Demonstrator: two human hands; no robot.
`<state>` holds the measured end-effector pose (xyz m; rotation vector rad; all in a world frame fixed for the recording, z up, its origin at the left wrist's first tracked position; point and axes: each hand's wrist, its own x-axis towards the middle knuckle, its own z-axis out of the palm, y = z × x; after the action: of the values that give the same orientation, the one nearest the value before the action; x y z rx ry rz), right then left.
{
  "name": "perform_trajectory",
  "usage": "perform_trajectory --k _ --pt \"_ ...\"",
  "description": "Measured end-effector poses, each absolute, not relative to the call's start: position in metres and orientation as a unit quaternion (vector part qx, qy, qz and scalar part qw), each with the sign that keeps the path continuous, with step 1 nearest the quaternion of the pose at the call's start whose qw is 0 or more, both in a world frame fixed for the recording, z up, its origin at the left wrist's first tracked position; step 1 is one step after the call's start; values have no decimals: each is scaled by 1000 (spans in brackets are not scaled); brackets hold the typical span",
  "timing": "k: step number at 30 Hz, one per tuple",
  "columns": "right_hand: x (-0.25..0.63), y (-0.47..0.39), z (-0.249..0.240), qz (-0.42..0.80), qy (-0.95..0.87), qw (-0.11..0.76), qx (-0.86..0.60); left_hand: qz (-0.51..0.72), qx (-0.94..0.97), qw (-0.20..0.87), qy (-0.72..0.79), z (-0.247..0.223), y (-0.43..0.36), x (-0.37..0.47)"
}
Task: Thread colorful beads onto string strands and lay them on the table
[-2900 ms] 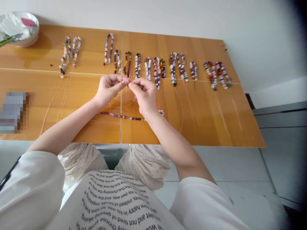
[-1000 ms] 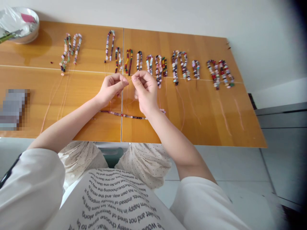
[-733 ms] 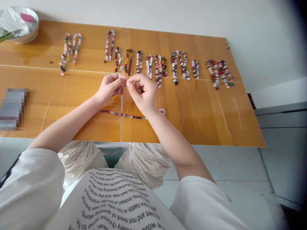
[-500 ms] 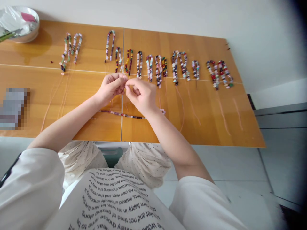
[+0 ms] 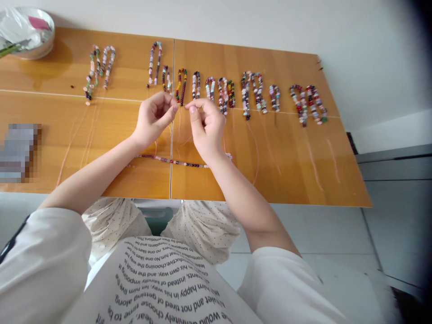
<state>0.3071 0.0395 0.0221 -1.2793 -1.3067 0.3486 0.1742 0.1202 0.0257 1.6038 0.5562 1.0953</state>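
Note:
My left hand (image 5: 155,118) is raised above the middle of the table, thumb and forefinger pinched together. Facing it, my right hand (image 5: 206,128) pinches in the same way, a small gap between the fingertips. Both seem to grip a thin pinkish thread (image 5: 180,121), which hangs in loose loops beneath them; its ends are too fine to follow. Under my wrists a long string of small beads (image 5: 184,163), purple, dark and pale, lies across the table, its right part hidden by my right forearm.
Several looped bead strands (image 5: 259,92) lie along the back of the wooden table (image 5: 290,157), with loose thread tails trailing forward. At the back left is a bowl (image 5: 45,47) holding a plastic bag. A blurred-out flat object (image 5: 18,150) lies at the left.
My hands have drawn apart from touching fingertips, the left moving slightly left and up, the right a little to the right. Thread loops now show between them.

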Motion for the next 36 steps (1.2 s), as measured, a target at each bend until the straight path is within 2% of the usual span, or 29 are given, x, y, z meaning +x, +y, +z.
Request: perform_trajectory --k 3,7,12,28,36 --pt "309 42 23 214 -562 591 -538 472 692 496 228 27 120 172" --pt "311 44 20 326 -533 576 -528 478 694 498 203 25 119 172" --pt "311 46 15 377 -506 579 -515 459 700 506 206 26 116 172" --pt "304 44 23 324 -451 677 -484 490 604 604 178 25 115 177" --pt "306 44 22 304 -458 671 -498 467 552 667 180 25 118 178"
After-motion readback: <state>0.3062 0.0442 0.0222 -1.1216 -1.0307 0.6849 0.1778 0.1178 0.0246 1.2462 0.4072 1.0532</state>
